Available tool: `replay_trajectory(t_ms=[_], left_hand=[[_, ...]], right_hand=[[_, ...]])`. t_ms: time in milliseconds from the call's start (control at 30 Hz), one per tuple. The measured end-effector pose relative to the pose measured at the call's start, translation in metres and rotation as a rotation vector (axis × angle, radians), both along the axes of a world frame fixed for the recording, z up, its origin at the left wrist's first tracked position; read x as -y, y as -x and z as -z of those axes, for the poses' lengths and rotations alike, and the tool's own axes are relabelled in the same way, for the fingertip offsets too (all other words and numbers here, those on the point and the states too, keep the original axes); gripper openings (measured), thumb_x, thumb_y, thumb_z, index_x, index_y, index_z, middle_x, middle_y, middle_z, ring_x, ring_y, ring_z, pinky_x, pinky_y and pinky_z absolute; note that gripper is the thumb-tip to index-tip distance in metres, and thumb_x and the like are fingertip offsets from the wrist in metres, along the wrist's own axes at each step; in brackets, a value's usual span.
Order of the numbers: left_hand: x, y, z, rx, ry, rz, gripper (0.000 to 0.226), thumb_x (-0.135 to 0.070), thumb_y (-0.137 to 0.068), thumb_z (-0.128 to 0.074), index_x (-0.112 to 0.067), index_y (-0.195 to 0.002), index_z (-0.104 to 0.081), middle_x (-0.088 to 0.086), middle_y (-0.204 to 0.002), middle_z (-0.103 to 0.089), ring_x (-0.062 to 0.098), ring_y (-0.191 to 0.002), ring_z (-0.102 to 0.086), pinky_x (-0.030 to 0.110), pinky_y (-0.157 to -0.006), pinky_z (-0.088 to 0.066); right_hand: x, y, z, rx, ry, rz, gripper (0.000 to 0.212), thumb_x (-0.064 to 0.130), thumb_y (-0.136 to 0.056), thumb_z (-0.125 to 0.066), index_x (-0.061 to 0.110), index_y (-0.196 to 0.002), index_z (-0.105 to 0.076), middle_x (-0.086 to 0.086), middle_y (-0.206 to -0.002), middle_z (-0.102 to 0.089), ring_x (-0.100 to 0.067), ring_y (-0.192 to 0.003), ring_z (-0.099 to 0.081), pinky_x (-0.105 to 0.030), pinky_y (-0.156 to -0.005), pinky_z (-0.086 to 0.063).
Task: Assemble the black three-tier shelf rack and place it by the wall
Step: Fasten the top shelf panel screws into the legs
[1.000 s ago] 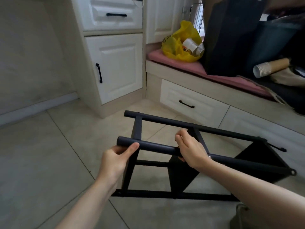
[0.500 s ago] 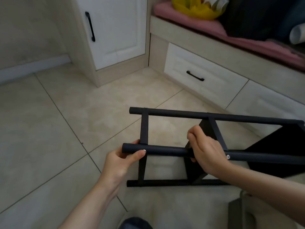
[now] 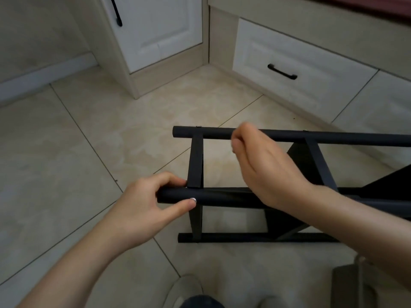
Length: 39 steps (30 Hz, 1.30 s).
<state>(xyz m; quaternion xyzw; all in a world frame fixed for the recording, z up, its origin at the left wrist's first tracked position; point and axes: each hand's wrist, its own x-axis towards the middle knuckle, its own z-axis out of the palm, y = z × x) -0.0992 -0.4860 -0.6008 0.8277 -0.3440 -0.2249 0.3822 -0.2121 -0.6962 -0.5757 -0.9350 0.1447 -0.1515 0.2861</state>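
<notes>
Gripping the end of the nearest pole (image 3: 222,197) with the left hand (image 3: 142,207), fingers over the top and thumb on the near side, a person steadied the black rack (image 3: 195,161). It lay on its side on the tile floor (image 3: 89,141) in front of a white drawer (image 3: 289,63). The right hand (image 3: 266,167) hovered with fingers curled near the far pole (image 3: 344,140); blur made it impossible to tell whether it held that pole or anything at all.

The rack looked largely assembled, with crossbars joined and a dark shelf panel (image 3: 299,161) in place, though its right end ran out of view. With only one sure grip, at the very tip of a pole, the frame could probably roll or twist when raised, and fingers beside the crossbar joint risked a pinch. The unseen long end might swing into the drawer front, which stood near.

Cabinets (image 3: 160,36) closed the space ahead and to the right, and a dark object (image 3: 347,287) sat at the person's right side. Open floor stretched left toward the wall (image 3: 33,30), seemingly the freer route for standing the rack up.
</notes>
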Motion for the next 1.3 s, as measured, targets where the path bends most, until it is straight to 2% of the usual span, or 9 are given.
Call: replay_trajectory(t_ms=[133,333,400,500,633,833,1033,1167,1300], left_hand=[[0.011,-0.009,-0.025,0.21,-0.353,0.264,0.04,-0.075,-0.08,-0.044,-0.038,-0.084,-0.057,-0.01,-0.076,-0.063,0.006,-0.074,-0.059,0.033,-0.069,-0.049],[0.024,-0.019,-0.04,0.207,-0.67,0.494,0.031,-0.076,-0.076,-0.03,-0.047,-0.082,-0.038,-0.007,-0.075,-0.055,0.004,-0.065,-0.055,0.025,-0.055,-0.036],[0.024,-0.022,-0.037,0.206,-0.649,0.544,0.036,-0.081,-0.075,-0.03,-0.047,-0.082,-0.035,-0.006,-0.072,-0.053,-0.001,-0.067,-0.053,0.022,-0.053,-0.036],[0.022,-0.026,-0.028,0.257,-0.594,0.566,0.053,-0.091,-0.065,-0.023,-0.043,-0.086,-0.035,-0.006,-0.07,-0.052,-0.005,-0.075,-0.053,0.018,-0.058,-0.04],[0.015,-0.029,-0.013,0.29,-0.45,0.535,0.06,-0.094,-0.068,-0.02,-0.041,-0.09,-0.036,-0.007,-0.067,-0.054,0.004,-0.075,-0.055,0.023,-0.057,-0.04],[0.013,-0.029,0.002,0.355,-0.116,0.463,0.047,-0.08,-0.081,-0.04,-0.034,-0.075,-0.041,-0.005,-0.06,-0.051,0.015,-0.064,-0.052,0.034,-0.056,-0.043],[0.013,-0.022,0.013,0.451,0.067,0.368,0.042,-0.069,-0.082,-0.056,-0.035,-0.069,-0.035,-0.012,-0.054,-0.036,0.013,-0.051,-0.04,0.021,-0.065,-0.035],[0.006,-0.014,0.022,0.397,0.107,0.297,0.045,-0.071,-0.077,-0.061,-0.032,-0.067,-0.042,-0.011,-0.054,-0.039,0.012,-0.052,-0.043,0.025,-0.066,-0.037],[-0.003,-0.011,0.03,0.288,0.113,0.269,0.042,-0.07,-0.073,-0.067,-0.034,-0.067,-0.045,-0.011,-0.056,-0.043,0.013,-0.057,-0.046,0.016,-0.066,-0.03]], right_hand=[[0.002,-0.028,0.006,0.013,-0.018,-0.035,0.02,0.029,-0.106,-0.031,0.02,-0.095,-0.045,0.011,-0.084,-0.048,-0.012,-0.082,-0.044,-0.034,-0.065,-0.041],[0.012,-0.069,0.01,-0.072,-0.001,-0.07,0.024,0.027,-0.107,-0.03,0.013,-0.105,-0.05,-0.005,-0.114,-0.062,-0.024,-0.105,-0.052,-0.044,-0.087,-0.047],[0.011,-0.083,0.012,-0.143,-0.041,-0.111,0.025,0.03,-0.107,-0.029,0.013,-0.104,-0.046,-0.011,-0.11,-0.066,-0.029,-0.091,-0.06,-0.049,-0.077,-0.049],[0.01,-0.099,0.017,-0.155,-0.032,-0.13,0.024,0.033,-0.108,-0.028,0.015,-0.099,-0.041,-0.006,-0.08,-0.063,-0.025,-0.063,-0.055,-0.04,-0.056,-0.04],[0.014,-0.114,0.017,-0.224,-0.064,-0.084,0.024,0.035,-0.106,-0.026,0.019,-0.104,-0.043,-0.006,-0.101,-0.068,-0.029,-0.085,-0.061,-0.047,-0.076,-0.049],[0.021,-0.117,0.018,-0.248,-0.059,-0.047,0.021,0.033,-0.105,-0.029,0.024,-0.104,-0.048,0.002,-0.105,-0.067,-0.024,-0.091,-0.059,-0.04,-0.08,-0.045],[0.018,-0.115,0.014,-0.243,-0.111,-0.056,0.02,0.032,-0.104,-0.032,0.025,-0.101,-0.05,0.003,-0.104,-0.066,-0.025,-0.094,-0.058,-0.046,-0.088,-0.046],[0.012,-0.111,0.013,-0.23,-0.13,-0.067,0.02,0.033,-0.104,-0.033,0.026,-0.101,-0.051,0.002,-0.104,-0.066,-0.026,-0.096,-0.057,-0.047,-0.09,-0.046],[0.006,-0.105,0.013,-0.224,-0.155,-0.087,0.02,0.035,-0.104,-0.033,0.028,-0.099,-0.051,0.002,-0.098,-0.065,-0.026,-0.093,-0.056,-0.043,-0.085,-0.045]])
